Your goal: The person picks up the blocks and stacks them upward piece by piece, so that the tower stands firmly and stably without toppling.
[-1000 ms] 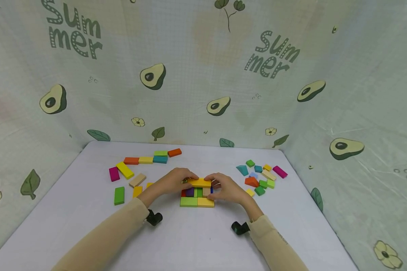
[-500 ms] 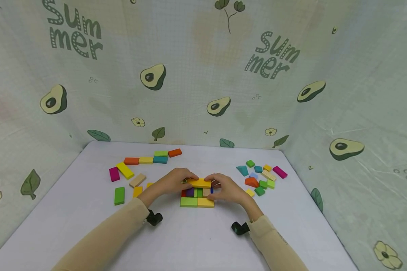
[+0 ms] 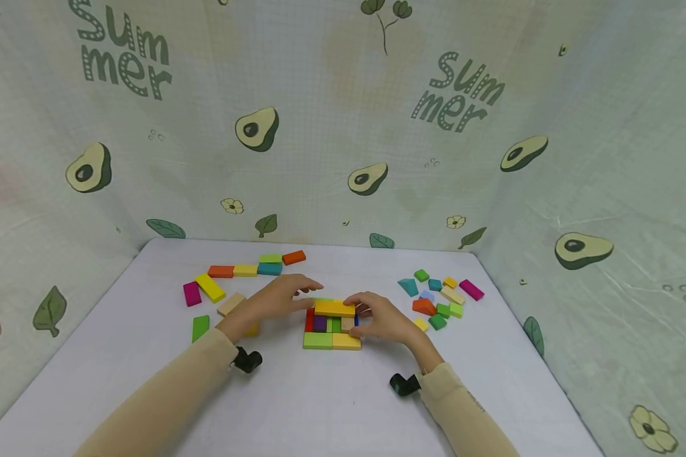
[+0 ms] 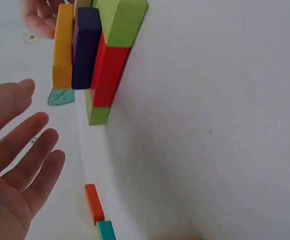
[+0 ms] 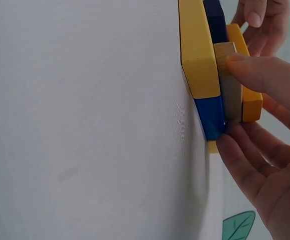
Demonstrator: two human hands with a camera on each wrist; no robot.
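A small structure of coloured wooden blocks stands mid-table. Across its top lies an orange-yellow block (image 3: 335,308). Below that are a purple block (image 4: 86,47), green blocks and a natural wood block (image 5: 229,82), with a red block (image 4: 110,75) and a blue block (image 5: 209,117) at the two ends. My right hand (image 3: 382,317) pinches the natural wood block, thumb on its near face and fingers behind; one fingertip reaches the top block. To the left of the structure, my left hand (image 3: 277,298) has its fingers loosely extended, touching nothing.
Loose rectangular blocks lie at the left and back left, among them a green block (image 3: 201,328) and a magenta block (image 3: 192,293). Smaller pieces, including an orange-red piece (image 3: 424,306), are scattered at the right. A patterned cloth (image 3: 320,82) hangs behind the white table (image 3: 343,406).
My left hand has let go of the orange-yellow top block and moved left, away from the structure. The block stays on top. My right hand holds its place.
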